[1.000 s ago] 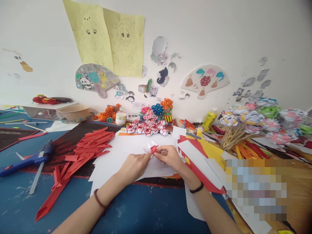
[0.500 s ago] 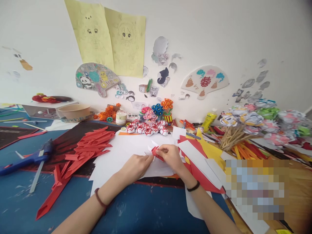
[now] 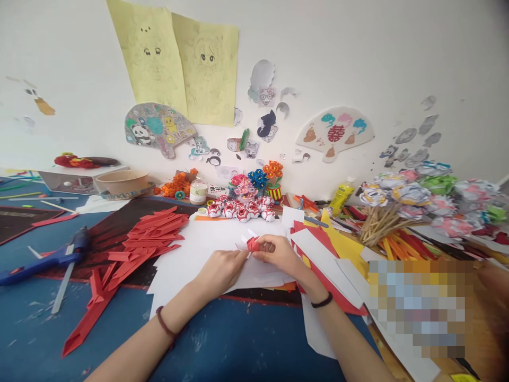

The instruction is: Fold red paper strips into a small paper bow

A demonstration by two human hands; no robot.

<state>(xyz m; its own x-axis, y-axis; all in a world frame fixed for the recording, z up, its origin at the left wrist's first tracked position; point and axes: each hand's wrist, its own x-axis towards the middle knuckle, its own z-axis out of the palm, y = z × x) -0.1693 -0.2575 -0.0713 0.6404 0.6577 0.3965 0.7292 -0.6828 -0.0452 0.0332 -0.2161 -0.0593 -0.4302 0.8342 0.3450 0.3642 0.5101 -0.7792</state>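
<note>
Both my hands meet over a stack of white paper sheets point(image 3: 199, 249) on the table. My right hand point(image 3: 278, 255) pinches a small red and white folded paper piece point(image 3: 252, 243) between thumb and fingers. My left hand point(image 3: 220, 271) has its fingers closed, and its fingertips press on the same piece from the left. A row of finished red and white paper pieces point(image 3: 238, 210) lies just beyond the sheets.
A pile of folded red paper strips point(image 3: 139, 241) lies to the left, with a blue glue gun point(image 3: 43, 260) further left. Red, white and yellow sheets point(image 3: 330, 254) overlap on the right. Paper flowers on sticks point(image 3: 401, 204) and small flower pots point(image 3: 262, 180) stand along the wall.
The red piece has been turned slightly between my fingers. My hands stay in nearly the same spot.
</note>
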